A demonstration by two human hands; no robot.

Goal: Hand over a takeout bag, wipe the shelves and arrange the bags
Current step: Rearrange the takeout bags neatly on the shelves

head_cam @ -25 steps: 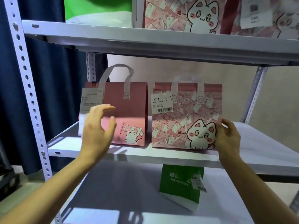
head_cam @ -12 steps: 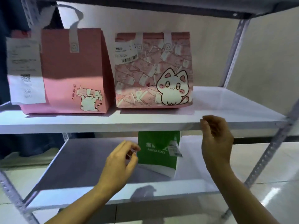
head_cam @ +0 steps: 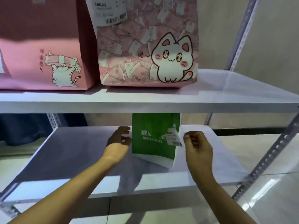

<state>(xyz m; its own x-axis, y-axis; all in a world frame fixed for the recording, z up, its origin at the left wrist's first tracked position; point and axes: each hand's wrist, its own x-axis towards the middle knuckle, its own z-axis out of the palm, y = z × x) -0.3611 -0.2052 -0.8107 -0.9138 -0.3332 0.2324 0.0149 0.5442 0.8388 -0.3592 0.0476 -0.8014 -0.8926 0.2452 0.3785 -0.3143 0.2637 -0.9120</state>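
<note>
Compared with half a second ago, both hands have been brought forward and in under the upper shelf (head_cam: 145, 104), onto the lower shelf (head_cam: 68, 152), and the view has dropped closer to it. The green takeout bag (head_cam: 153, 139) is seen standing upright on the lower shelf, its top hidden behind the upper shelf's front edge; a white receipt (head_cam: 174, 138) hangs from its right front corner. The bag's place on the shelf appears unchanged.

The left hand (head_cam: 119, 139) is now held just beside the bag's left edge, fingers loosely curled and parted toward it — nothing is gripped, and whether the fingertips touch the bag cannot be told. The right hand (head_cam: 196, 144), earlier raised near the upper shelf's edge, has been lowered to the bag's right side, just beside the receipt; its fingers are curled inward with nothing visibly held.

On the upper shelf two bags are left standing side by side, touching: a plain pink bag (head_cam: 45, 46) at left and a pink cat-print bag (head_cam: 145, 46) at right, the latter bearing a barcode label (head_cam: 110, 12) — both appear where they stood before.
</note>
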